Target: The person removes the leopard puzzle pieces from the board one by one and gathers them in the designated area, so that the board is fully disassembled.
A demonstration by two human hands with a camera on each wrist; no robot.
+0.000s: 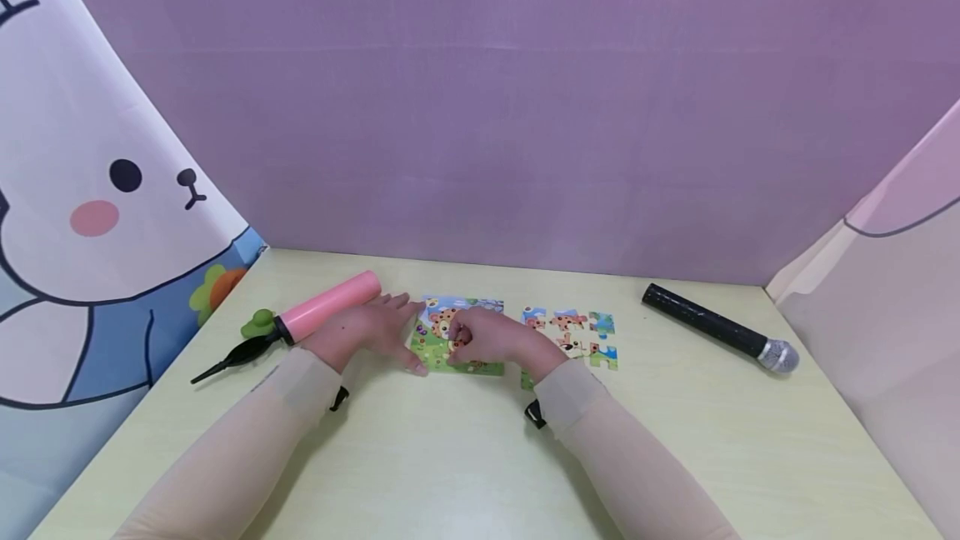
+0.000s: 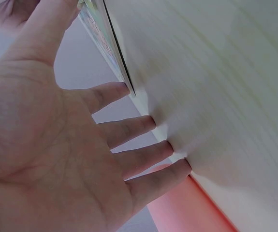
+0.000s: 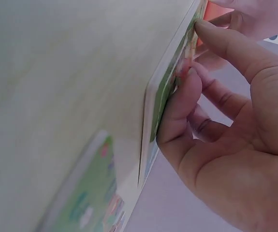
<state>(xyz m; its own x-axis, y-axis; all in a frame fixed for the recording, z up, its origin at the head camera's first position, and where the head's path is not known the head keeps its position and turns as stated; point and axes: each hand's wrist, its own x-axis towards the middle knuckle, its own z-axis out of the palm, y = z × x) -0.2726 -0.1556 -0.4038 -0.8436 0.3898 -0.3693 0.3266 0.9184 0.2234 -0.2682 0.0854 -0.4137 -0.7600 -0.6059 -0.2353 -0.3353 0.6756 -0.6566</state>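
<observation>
My left hand (image 1: 367, 332) spreads its straight fingers at the left edge of a puzzle board (image 1: 437, 352) with a cartoon bear picture. In the left wrist view, its index fingertip meets the board's corner and the other fingertips (image 2: 181, 166) rest on the table. My right hand (image 1: 487, 336) is over the board, fingers curled, with the thumb tip (image 3: 204, 26) at the board's surface. I cannot tell whether a piece is between those fingers. Right of the board lie several puzzle pieces (image 1: 567, 321), set apart in rows and partly covered by the right forearm.
A pink hand pump (image 1: 330, 307) with a black nozzle lies left, close beside the left hand. A small green object (image 1: 258, 323) lies behind its nozzle. At the right is a black microphone (image 1: 705, 321) with a silver head. A purple backdrop (image 1: 480, 107) rises behind the table (image 1: 442, 457).
</observation>
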